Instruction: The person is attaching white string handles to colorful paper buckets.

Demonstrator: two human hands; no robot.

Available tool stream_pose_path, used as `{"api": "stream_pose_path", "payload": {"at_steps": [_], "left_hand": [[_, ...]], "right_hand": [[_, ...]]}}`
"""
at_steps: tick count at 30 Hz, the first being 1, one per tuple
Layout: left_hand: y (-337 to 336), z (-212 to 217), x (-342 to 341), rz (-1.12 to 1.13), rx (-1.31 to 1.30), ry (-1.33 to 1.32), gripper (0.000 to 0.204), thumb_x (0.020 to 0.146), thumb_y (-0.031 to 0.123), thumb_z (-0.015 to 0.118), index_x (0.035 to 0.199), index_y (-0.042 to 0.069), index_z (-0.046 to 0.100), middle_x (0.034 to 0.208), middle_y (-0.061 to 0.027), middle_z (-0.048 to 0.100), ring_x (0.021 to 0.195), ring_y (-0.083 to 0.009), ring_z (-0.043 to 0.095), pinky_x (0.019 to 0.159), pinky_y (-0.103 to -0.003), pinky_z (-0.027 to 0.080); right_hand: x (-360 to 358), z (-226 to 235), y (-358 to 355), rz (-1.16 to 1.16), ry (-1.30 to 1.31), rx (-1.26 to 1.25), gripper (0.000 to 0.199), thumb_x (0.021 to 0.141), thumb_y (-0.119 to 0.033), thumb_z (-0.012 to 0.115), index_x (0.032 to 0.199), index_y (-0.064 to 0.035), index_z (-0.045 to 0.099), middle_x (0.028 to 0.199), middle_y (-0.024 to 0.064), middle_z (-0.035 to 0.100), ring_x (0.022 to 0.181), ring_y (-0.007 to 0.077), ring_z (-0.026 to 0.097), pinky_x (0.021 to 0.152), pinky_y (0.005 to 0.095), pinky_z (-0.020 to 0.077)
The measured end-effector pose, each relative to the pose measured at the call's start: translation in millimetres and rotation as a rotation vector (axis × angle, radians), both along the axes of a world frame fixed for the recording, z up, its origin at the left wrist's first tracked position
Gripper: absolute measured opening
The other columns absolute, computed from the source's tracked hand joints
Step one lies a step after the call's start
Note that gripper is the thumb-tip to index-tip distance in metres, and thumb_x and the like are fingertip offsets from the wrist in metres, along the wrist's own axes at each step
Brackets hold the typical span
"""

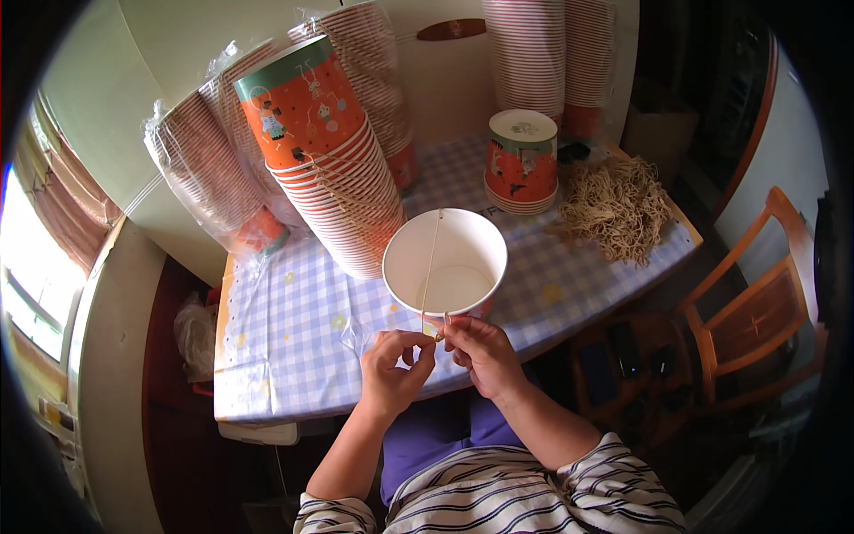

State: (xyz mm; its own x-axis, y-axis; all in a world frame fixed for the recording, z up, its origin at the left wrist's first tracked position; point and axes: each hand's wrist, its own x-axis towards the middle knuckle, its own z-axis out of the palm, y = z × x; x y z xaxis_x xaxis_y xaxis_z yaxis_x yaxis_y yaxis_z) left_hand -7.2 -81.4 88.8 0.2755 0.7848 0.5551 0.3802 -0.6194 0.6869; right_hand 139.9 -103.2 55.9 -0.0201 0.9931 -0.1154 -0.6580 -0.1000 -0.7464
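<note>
A large paper bucket (461, 287), white inside and orange outside, stands with its mouth up near the front edge of the table. A thin tan cord (432, 258) runs across its mouth from a hole in the far wall to the near rim. Just outside that rim, my left hand (396, 363) pinches the cord between thumb and forefinger. My right hand (479, 349) meets it there, its fingers closed on the cord's end by the rim. A small loop shows between the fingertips; its exact form is too small to tell.
Left of the bucket leans a tall nested stack of orange buckets (347, 196) with cords draped on it. Bagged stacks (200, 169) stand behind. A short upturned stack (522, 165) and a heap of tan cords (618, 209) lie right. A wooden chair (756, 303) stands beyond the checked tablecloth (302, 356).
</note>
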Motion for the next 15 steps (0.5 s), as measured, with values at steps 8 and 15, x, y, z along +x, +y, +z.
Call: {"api": "stream_pose_path", "payload": {"at_steps": [8, 15], "left_hand": [[2.1, -3.8, -1.7, -0.016, -0.01, -0.007, 0.014, 0.069, -0.006, 0.068, 0.078, 0.004, 0.063, 0.074, -0.0043, 0.063, 0.057, -0.0092, 0.05, 0.055, -0.021, 0.042], [3.4, -4.7, -2.4, -0.013, 0.025, 0.018, 0.015, 0.069, -0.006, 0.067, 0.08, 0.004, 0.063, 0.075, -0.0047, 0.063, 0.058, -0.0093, 0.051, 0.054, -0.021, 0.043]], "right_hand": [[3.4, -1.5, -0.5, -0.06, -0.108, 0.092, 0.019, 0.087, -0.021, 0.064, 0.096, -0.004, 0.065, 0.08, -0.0013, 0.063, 0.071, 0.0038, 0.054, 0.059, 0.0171, 0.038], [2.7, -1.1, -0.8, -0.138, -0.228, 0.156, 0.019, 0.089, -0.019, 0.062, 0.096, -0.0014, 0.064, 0.08, -0.0001, 0.063, 0.073, 0.0062, 0.055, 0.069, 0.0197, 0.0447]]}}
